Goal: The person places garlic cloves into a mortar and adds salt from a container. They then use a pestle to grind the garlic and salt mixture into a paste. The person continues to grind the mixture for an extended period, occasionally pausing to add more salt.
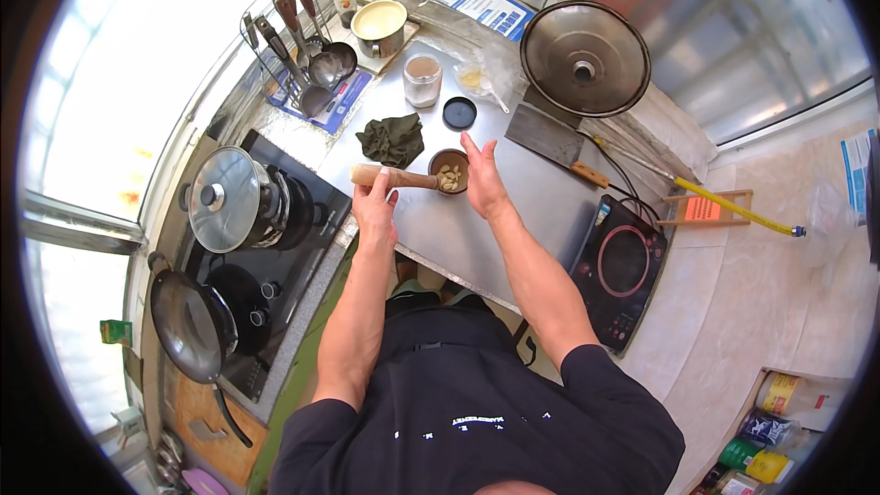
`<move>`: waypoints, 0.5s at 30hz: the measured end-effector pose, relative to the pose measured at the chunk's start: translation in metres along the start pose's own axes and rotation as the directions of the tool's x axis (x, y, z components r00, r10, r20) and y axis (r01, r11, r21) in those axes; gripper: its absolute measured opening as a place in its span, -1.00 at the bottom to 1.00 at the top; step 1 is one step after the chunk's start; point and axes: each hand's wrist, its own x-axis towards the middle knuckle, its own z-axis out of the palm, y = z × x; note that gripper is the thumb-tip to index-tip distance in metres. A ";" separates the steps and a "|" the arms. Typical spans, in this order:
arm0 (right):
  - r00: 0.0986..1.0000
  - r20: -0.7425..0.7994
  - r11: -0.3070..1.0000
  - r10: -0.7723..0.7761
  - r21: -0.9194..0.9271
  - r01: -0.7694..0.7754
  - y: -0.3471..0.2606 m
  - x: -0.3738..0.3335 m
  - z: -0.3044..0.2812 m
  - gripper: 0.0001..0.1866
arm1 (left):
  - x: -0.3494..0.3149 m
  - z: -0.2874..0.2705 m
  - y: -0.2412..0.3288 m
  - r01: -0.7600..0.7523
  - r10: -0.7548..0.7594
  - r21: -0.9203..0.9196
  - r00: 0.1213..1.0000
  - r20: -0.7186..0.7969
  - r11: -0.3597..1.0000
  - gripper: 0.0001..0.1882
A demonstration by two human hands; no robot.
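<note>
My left hand (pixel 374 211) is closed around a wooden pestle (pixel 411 179), which lies nearly level with its far end at the rim of a small brown mortar (pixel 436 161). Several pale garlic cloves (pixel 449 180) rest inside the mortar. Close against the mortar's right side is my right hand (pixel 486 180), open, with fingers stretched and thumb apart. Whether its palm touches the wall cannot be made out. Just beyond the pestle sits a crumpled dark green cloth (pixel 391 140). Behind the mortar are a round black lid (pixel 459 113) and a clear jar (pixel 423 82) of powder.
A cleaver (pixel 545 139) lies to the right, near a large round metal lid (pixel 585 60) and a black induction cooker (pixel 620 266). At left, a lidded pot (pixel 223 200) and a wok (pixel 188 325) stand on the stove. Ladles (pixel 316 99) fill a rack at the back.
</note>
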 end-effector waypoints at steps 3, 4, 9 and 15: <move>0.990 -0.133 0.993 -0.045 -0.117 0.029 -0.003 0.000 -0.008 -0.01 | 0.000 -0.003 0.001 0.035 -0.035 -0.006 0.999 -0.013 0.999 -0.66; 0.971 -0.219 0.929 -0.092 -0.370 0.004 -0.003 0.004 -0.024 -0.13 | 0.000 0.002 0.002 0.051 -0.051 -0.007 0.999 -0.005 0.999 -0.65; 0.938 -0.344 0.933 -0.046 -0.351 -0.083 -0.016 0.030 -0.061 -0.43 | 0.015 0.009 0.012 0.059 -0.059 0.003 0.997 0.044 0.998 -0.64; 0.891 -0.377 0.442 -0.254 -0.864 -0.240 -0.027 0.053 -0.073 -0.48 | 0.043 0.019 0.023 0.094 -0.099 0.066 0.992 0.075 0.993 -0.61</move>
